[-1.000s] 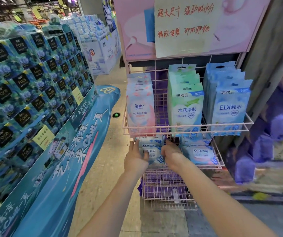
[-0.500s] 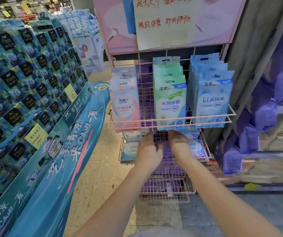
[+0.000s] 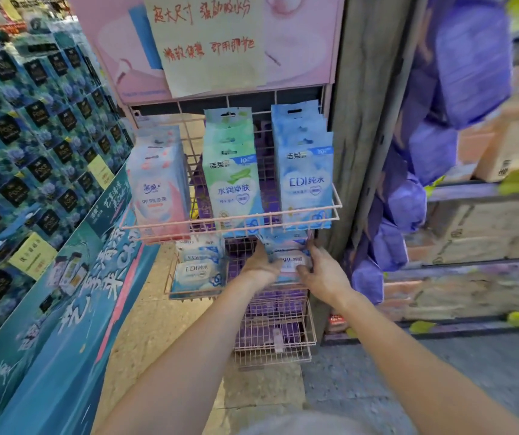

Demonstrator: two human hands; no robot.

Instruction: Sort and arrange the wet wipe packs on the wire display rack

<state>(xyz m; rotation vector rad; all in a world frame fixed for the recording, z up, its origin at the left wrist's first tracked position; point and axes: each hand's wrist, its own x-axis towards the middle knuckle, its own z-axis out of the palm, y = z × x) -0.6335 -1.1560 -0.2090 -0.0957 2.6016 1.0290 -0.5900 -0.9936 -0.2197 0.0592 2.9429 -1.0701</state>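
A pink wire display rack (image 3: 233, 219) holds three upright rows on its top shelf: pink packs (image 3: 159, 186), green packs (image 3: 233, 180) and blue EDI packs (image 3: 305, 177). On the middle shelf, blue EDI packs (image 3: 197, 271) lie stacked at the left. At the right of that shelf lies a pink 99.9% pack (image 3: 291, 262). My left hand (image 3: 259, 266) grips its left edge and my right hand (image 3: 322, 276) grips its right edge. The lowest basket (image 3: 272, 337) shows purple through its wires.
A teal promotional stand (image 3: 63, 309) with stacked dark-blue tissue boxes (image 3: 25, 152) fills the left. Purple packs (image 3: 408, 199) hang along a grey pillar (image 3: 368, 120) at the right, beside shelves of cartons (image 3: 487, 233). A pink sign (image 3: 208, 42) tops the rack.
Both hands moved from the middle of the second shelf to its right side and took hold of the pink 99.9% pack. The view shifted leftward.
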